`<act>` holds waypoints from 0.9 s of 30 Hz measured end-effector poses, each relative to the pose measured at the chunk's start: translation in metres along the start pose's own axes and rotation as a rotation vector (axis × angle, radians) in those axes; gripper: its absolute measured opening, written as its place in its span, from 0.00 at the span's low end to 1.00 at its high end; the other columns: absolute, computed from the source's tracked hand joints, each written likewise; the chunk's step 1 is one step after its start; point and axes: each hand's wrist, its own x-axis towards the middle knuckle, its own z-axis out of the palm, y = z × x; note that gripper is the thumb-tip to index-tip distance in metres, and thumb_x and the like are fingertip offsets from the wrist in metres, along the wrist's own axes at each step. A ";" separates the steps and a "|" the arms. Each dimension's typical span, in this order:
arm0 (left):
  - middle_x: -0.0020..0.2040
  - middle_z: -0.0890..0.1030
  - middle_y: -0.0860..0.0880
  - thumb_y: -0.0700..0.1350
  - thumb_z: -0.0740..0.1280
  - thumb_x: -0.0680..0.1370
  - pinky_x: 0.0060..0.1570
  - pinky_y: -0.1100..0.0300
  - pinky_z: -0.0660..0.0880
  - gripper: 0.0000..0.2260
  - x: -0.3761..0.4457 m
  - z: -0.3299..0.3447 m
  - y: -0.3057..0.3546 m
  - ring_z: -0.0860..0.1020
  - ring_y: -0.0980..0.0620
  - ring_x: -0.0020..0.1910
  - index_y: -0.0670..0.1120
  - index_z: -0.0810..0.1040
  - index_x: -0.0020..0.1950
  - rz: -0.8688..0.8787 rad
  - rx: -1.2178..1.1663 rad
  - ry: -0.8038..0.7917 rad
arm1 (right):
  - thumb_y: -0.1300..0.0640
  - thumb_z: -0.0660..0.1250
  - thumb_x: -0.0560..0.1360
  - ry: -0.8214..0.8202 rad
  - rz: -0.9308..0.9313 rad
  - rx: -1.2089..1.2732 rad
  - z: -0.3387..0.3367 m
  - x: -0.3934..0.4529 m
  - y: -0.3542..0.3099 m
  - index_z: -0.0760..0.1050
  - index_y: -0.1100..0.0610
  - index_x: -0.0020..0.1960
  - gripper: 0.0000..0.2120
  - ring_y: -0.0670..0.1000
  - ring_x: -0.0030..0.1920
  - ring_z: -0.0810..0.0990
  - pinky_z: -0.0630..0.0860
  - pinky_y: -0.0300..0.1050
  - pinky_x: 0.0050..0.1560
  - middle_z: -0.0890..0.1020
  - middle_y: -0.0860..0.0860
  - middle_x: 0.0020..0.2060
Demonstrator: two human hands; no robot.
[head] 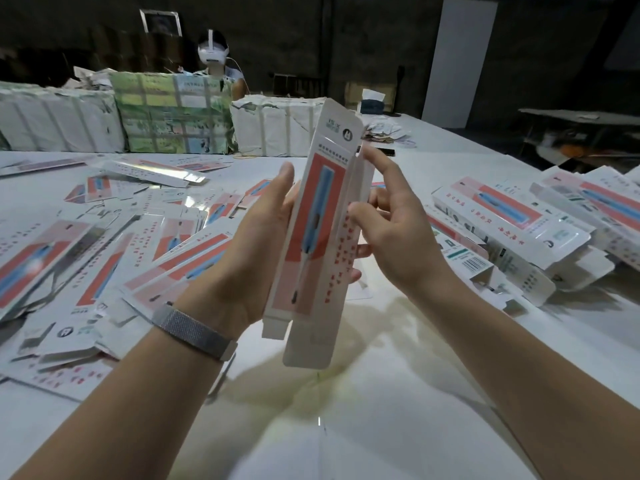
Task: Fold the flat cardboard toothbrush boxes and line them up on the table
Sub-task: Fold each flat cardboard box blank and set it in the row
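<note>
I hold one white and coral toothbrush box [317, 216] upright above the table, partly opened into shape, its end flaps loose at top and bottom. My left hand [249, 251] wraps round its left side from behind, thumb up along the edge. My right hand [391, 223] grips the right side panel, thumb on the printed face and index finger raised by the top. Flat unfolded boxes [104, 244] lie scattered across the left of the white table [363, 393]. Folded boxes [519, 223] are piled at the right.
Wrapped bundles of stock [166, 112] stand along the table's far edge. Behind them sits a person wearing a headset [213, 51]. A heap of paper scraps [384, 131] lies at the far right, and a dark bench [581, 123] stands beyond the table.
</note>
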 end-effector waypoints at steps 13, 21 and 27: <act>0.50 0.86 0.45 0.60 0.50 0.84 0.42 0.53 0.83 0.22 0.001 -0.003 -0.007 0.85 0.44 0.47 0.52 0.80 0.60 0.086 0.115 -0.046 | 0.50 0.66 0.80 0.218 -0.076 -0.113 -0.009 0.003 -0.009 0.78 0.47 0.64 0.14 0.39 0.39 0.74 0.74 0.29 0.32 0.72 0.52 0.44; 0.43 0.84 0.51 0.48 0.66 0.80 0.45 0.53 0.81 0.21 0.011 0.007 -0.013 0.84 0.51 0.45 0.55 0.68 0.72 0.093 0.062 -0.032 | 0.45 0.61 0.79 -0.023 0.067 0.294 -0.003 -0.003 -0.020 0.73 0.52 0.66 0.19 0.57 0.48 0.85 0.83 0.54 0.44 0.83 0.57 0.51; 0.51 0.85 0.48 0.37 0.66 0.79 0.42 0.55 0.82 0.16 0.007 0.006 -0.010 0.85 0.48 0.48 0.50 0.73 0.65 0.275 0.105 0.042 | 0.61 0.63 0.82 0.009 0.006 0.282 -0.002 -0.004 -0.015 0.62 0.44 0.71 0.22 0.50 0.50 0.86 0.83 0.45 0.44 0.84 0.52 0.53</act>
